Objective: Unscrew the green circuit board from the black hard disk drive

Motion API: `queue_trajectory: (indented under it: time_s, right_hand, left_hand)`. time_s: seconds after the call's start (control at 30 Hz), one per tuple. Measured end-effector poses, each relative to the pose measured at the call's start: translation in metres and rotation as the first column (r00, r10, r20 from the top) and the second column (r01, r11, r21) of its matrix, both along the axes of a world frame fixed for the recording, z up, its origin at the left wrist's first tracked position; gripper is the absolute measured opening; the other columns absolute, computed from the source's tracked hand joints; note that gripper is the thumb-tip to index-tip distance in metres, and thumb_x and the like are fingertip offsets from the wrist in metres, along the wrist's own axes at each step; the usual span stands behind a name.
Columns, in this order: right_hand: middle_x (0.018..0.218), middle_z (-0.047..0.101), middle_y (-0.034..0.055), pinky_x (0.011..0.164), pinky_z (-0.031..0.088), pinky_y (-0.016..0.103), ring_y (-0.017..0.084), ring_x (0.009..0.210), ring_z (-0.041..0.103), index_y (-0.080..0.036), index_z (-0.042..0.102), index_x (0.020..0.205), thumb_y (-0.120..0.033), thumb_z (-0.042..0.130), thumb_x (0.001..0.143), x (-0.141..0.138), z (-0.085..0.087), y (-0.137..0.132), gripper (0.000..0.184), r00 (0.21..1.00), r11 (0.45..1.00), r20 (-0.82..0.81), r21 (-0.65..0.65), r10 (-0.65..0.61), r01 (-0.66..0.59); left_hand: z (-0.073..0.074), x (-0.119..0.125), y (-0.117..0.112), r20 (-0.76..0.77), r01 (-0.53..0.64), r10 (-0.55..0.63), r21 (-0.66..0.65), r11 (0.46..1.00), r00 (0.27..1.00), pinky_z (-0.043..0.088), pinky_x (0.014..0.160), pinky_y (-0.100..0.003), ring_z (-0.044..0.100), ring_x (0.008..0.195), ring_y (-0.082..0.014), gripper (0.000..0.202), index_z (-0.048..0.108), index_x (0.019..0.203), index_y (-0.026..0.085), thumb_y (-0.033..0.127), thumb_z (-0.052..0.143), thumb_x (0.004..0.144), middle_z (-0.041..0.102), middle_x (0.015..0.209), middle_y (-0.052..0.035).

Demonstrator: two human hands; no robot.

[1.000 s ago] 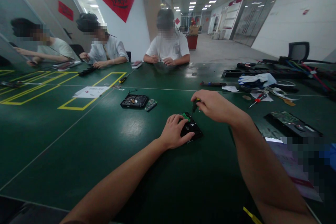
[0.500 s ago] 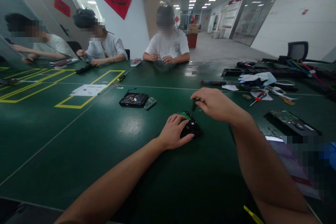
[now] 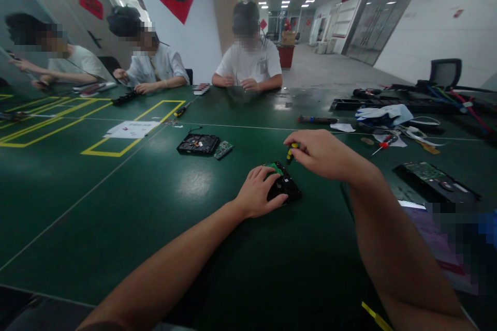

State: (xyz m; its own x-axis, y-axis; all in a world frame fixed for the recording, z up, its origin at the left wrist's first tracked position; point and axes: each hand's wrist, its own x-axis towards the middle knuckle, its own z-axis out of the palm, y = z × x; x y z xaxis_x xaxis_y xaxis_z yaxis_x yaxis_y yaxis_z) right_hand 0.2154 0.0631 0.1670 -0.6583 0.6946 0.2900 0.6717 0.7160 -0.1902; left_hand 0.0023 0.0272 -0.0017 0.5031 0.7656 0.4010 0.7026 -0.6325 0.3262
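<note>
Blk HDD (image 3: pixel 289 186) w/ grn PCB (image 3: pixel 276 167) lies on grn table (image 3: pixel 155 212), btwn near & far edges. L hand (image 3: pixel 258 194) rests on it, fingers slightly apart, thumb spread well off from them. R hand (image 3: pixel 316 154) has fingers clamped on yel/blk screwdriver (image 3: pixel 291 152), held approx upright by HDD's far corner; can't tell if tip touches. Twd table's left edge: opened HDD (image 3: pixel 198 144), small PCB (image 3: pixel 224 149) just beside. Twd right edge: 3rd HDD (image 3: pixel 437 182), red screwdriver (image 3: pixel 384 144) beyond it. Co-worker (image 3: pixel 248 64) sits at far edge, opp. side
</note>
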Motion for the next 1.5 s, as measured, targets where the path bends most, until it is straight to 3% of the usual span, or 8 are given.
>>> queue_trajectory:
  time_s: [0.2, 0.33, 0.5, 0.7, 0.9, 1.13, 1.27, 1.5]
  right_hand:
    - [0.103, 0.076, 0.0104, 0.089, 0.049, 0.036, 0.025, 0.097, 0.069, -0.018, 0.078, 0.103, -0.025, 0.055, 0.101, 0.003, -0.001, 0.004, 0.024, 0.996, 0.996, 0.031, 0.015, 0.082, -0.083]
    - [0.108, 0.078, 0.0114, 0.092, 0.048, 0.037, 0.026, 0.102, 0.071, -0.016, 0.078, 0.109, -0.019, 0.054, 0.099, 0.005, -0.004, 0.009, 0.026, 0.999, 0.999, 0.018, 0.013, 0.035, -0.035]
    - [0.106, 0.078, 0.0106, 0.086, 0.049, 0.035, 0.024, 0.092, 0.070, -0.015, 0.075, 0.109, -0.017, 0.057, 0.094, 0.005, -0.002, 0.005, 0.024, 1.000, 1.000, 0.016, 0.004, -0.023, 0.023]
    - [0.107, 0.075, 0.0102, 0.089, 0.047, 0.036, 0.024, 0.097, 0.067, -0.018, 0.075, 0.107, -0.022, 0.055, 0.099, 0.005, -0.002, 0.004, 0.022, 0.998, 0.998, 0.026, 0.019, 0.065, -0.065]
    - [0.099, 0.076, 0.0104, 0.079, 0.047, 0.036, 0.025, 0.088, 0.068, -0.016, 0.073, 0.101, -0.027, 0.067, 0.096, 0.001, -0.001, 0.004, 0.014, 0.996, 0.996, -0.011, 0.014, -0.086, 0.086]
    - [0.105, 0.078, 0.0082, 0.081, 0.047, 0.033, 0.021, 0.086, 0.069, -0.018, 0.077, 0.108, -0.026, 0.065, 0.098, 0.004, 0.001, 0.004, 0.018, 0.999, 0.999, -0.027, -0.006, 0.032, -0.032]
    - [0.100, 0.079, 0.0085, 0.082, 0.047, 0.034, 0.023, 0.090, 0.070, -0.018, 0.080, 0.102, -0.028, 0.062, 0.099, 0.005, -0.002, 0.009, 0.021, 1.000, 1.000, -0.027, 0.030, 0.009, -0.008]
    - [0.101, 0.079, 0.0086, 0.079, 0.047, 0.033, 0.021, 0.085, 0.070, -0.017, 0.077, 0.111, -0.022, 0.060, 0.096, 0.008, 0.000, 0.007, 0.024, 1.000, 1.000, -0.022, -0.005, -0.016, 0.016]
  left_hand:
    - [-0.001, 0.001, 0.000, 0.012, -0.099, 0.098, 0.025, 0.995, 0.995, 0.037, 0.121, -0.055, 0.048, 0.138, -0.0360, 0.059, 0.066, 0.135, 0.017, 0.062, 0.060, 0.097, 0.058, 0.140, -0.0155]
    - [-0.003, 0.000, 0.001, 0.011, -0.144, 0.144, 0.013, 0.989, 0.989, 0.039, 0.120, -0.054, 0.050, 0.136, -0.0349, 0.058, 0.066, 0.135, 0.019, 0.061, 0.060, 0.097, 0.060, 0.140, -0.0147]
    - [-0.004, 0.000, 0.001, -0.004, -0.144, 0.144, 0.020, 0.989, 0.990, 0.039, 0.120, -0.054, 0.049, 0.138, -0.0349, 0.059, 0.065, 0.136, 0.018, 0.062, 0.060, 0.097, 0.059, 0.141, -0.0148]
    - [-0.003, 0.002, 0.001, 0.000, -0.149, 0.149, 0.030, 0.988, 0.989, 0.039, 0.121, -0.053, 0.049, 0.138, -0.0350, 0.058, 0.066, 0.135, 0.017, 0.061, 0.060, 0.097, 0.059, 0.141, -0.0153]
    - [-0.004, 0.001, 0.001, -0.005, -0.148, 0.148, 0.026, 0.989, 0.989, 0.039, 0.121, -0.054, 0.049, 0.138, -0.0353, 0.059, 0.066, 0.135, 0.018, 0.061, 0.060, 0.097, 0.059, 0.140, -0.0154]
    - [-0.004, 0.000, 0.001, 0.007, -0.143, 0.143, 0.019, 0.990, 0.990, 0.040, 0.120, -0.055, 0.049, 0.137, -0.0353, 0.057, 0.066, 0.135, 0.019, 0.061, 0.060, 0.097, 0.059, 0.140, -0.0144]
    - [-0.004, 0.001, 0.001, 0.010, -0.140, 0.140, 0.026, 0.990, 0.990, 0.041, 0.119, -0.055, 0.050, 0.135, -0.0353, 0.057, 0.068, 0.134, 0.019, 0.062, 0.061, 0.096, 0.060, 0.138, -0.0144]
    - [-0.003, 0.000, 0.000, 0.006, -0.137, 0.137, 0.025, 0.990, 0.991, 0.041, 0.119, -0.054, 0.050, 0.136, -0.0356, 0.058, 0.068, 0.135, 0.017, 0.061, 0.060, 0.097, 0.060, 0.139, -0.0155]
